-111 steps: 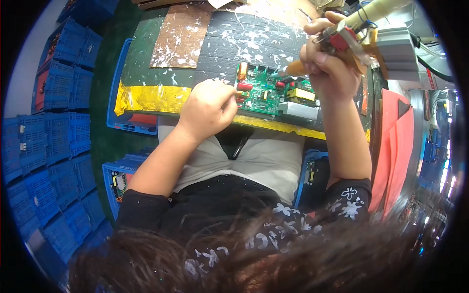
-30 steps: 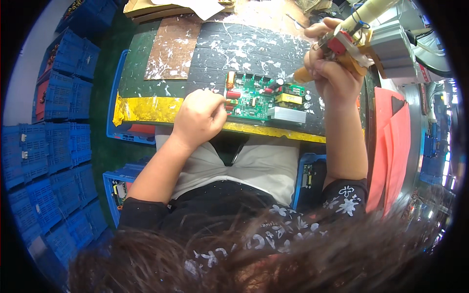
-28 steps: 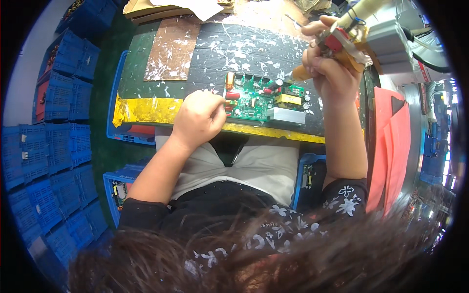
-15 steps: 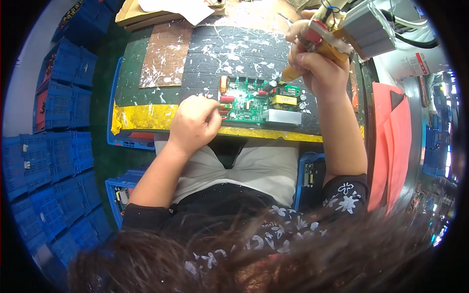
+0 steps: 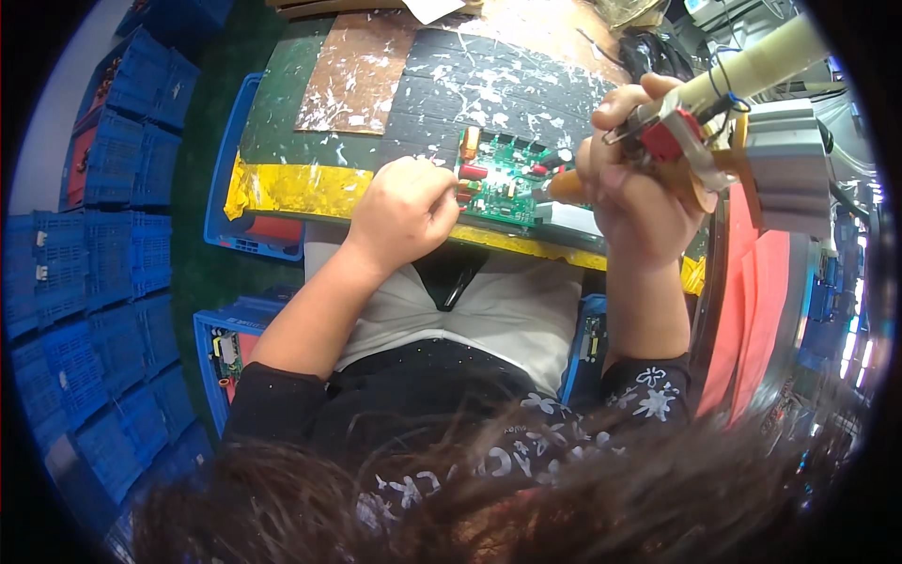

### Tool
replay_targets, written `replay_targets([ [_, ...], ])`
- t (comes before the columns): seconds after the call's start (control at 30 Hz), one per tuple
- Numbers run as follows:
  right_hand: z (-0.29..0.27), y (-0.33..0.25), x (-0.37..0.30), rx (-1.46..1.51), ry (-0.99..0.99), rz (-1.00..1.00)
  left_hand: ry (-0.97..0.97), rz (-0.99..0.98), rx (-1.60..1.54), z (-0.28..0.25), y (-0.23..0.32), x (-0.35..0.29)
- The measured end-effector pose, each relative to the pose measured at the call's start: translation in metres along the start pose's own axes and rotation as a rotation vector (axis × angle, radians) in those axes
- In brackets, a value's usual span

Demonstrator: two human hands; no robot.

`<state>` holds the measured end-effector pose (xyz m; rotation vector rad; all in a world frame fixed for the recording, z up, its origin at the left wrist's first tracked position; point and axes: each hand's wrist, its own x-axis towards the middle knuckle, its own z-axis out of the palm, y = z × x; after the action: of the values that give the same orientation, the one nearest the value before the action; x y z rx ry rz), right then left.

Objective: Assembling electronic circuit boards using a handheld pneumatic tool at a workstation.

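A green circuit board (image 5: pixel 498 199) with red, black and orange components lies near the front edge of the workbench (image 5: pixel 470 85). My left hand (image 5: pixel 402 209) is closed at the board's left edge, its curled fingers pinching there beside the red parts. Wrapped round a glue gun (image 5: pixel 669 139), my right hand (image 5: pixel 644 211) is over the board's right side. The gun has a red part, a thick cream rod (image 5: pixel 761 58) at its back and a tan nozzle (image 5: pixel 564 188) pointing left, low above the board's middle. Hand and nozzle hide much of the right half.
Yellow tape (image 5: pixel 301 191) runs along the bench's front edge; white flecks cover the top. A brown board (image 5: pixel 357 75) lies at the left. Blue crates (image 5: pixel 66 244) are stacked far left, and another crate (image 5: pixel 216 324) stands by my left side. Pink sheets (image 5: pixel 752 282) hang at the right.
My right hand has brought the glue gun down and nearer, its nozzle now over the board's middle. My left hand stays at the board's left edge. The whole view has shifted slightly.
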<state>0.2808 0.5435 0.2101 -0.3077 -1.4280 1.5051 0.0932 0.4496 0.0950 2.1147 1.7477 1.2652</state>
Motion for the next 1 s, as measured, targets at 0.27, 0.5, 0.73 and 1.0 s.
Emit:
replay_targets([
  [0.27, -0.006, 0.012, 0.001, -0.149, 0.029, 0.004, -0.004, -0.004, -0.023, -0.002, 0.000, -0.001],
  [0.5, -0.012, 0.025, -0.004, -0.011, -0.021, -0.027, 0.002, 0.006, -0.028, -0.001, 0.000, 0.000],
  [0.73, -0.006, 0.014, -0.009, -0.037, -0.009, -0.013, 0.014, 0.020, 0.016, 0.000, -0.001, -0.002],
  [1.0, -0.001, 0.028, -0.017, -0.059, -0.048, -0.052, 0.011, 0.010, -0.016, -0.002, 0.001, 0.000],
])
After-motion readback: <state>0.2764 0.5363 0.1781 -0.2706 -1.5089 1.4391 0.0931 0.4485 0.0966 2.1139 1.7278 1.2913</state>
